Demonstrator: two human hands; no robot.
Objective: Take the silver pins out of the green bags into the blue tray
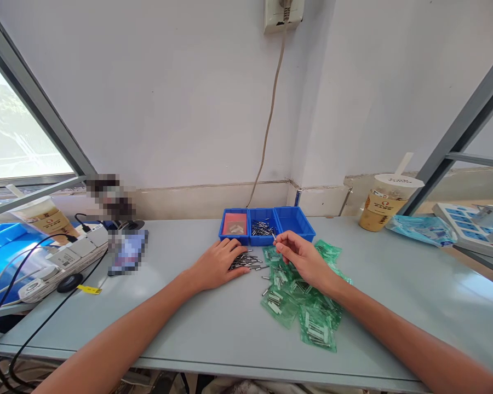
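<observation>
My left hand [217, 265] lies palm down on the table, fingers spread. Its fingertips and thumb rest at a loose pile of short metal pins [250, 261], partly covering it. Between the thumb and fingers of my right hand [303, 255] is one small metal pin [274, 237], held just in front of the blue bins. Three blue bins [297, 220] stand side by side; the middle one has more metal pins [263, 228] in it, the left one a red piece with small pale bits. Several green plastic packets [281, 309] filled with pins lie beneath and around my right hand.
A drink cup [388, 202] and a light-blue packet [421, 230] stand at the right, near a white device [476, 227]. On the left are a blurred phone [129, 251], a power strip [72, 254] with cables, and another cup [45, 216]. A wall closes the back.
</observation>
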